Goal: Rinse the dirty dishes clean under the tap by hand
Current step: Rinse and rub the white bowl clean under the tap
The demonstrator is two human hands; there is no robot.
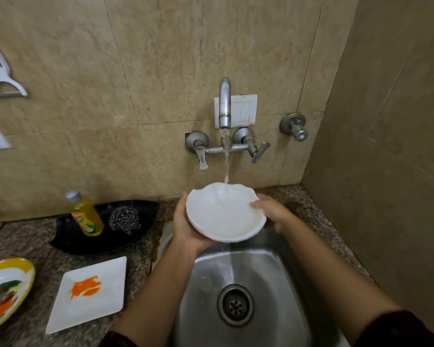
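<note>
Head view: the white bowl (223, 216) sits under the tap (224, 103)'s stream above the sink (281, 266), the left hand (186, 229) cupping its underside, the right hand (271, 212) pinching its rim, thumb inside. Wet and slick, it could slip into the sink, or the stream could splash off it onto the desk (35, 246).

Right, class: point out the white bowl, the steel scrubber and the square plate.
white bowl (207, 217), head view, inner wall.
steel scrubber (125, 219), head view, its middle.
square plate (103, 304), head view, bare white part.
</note>
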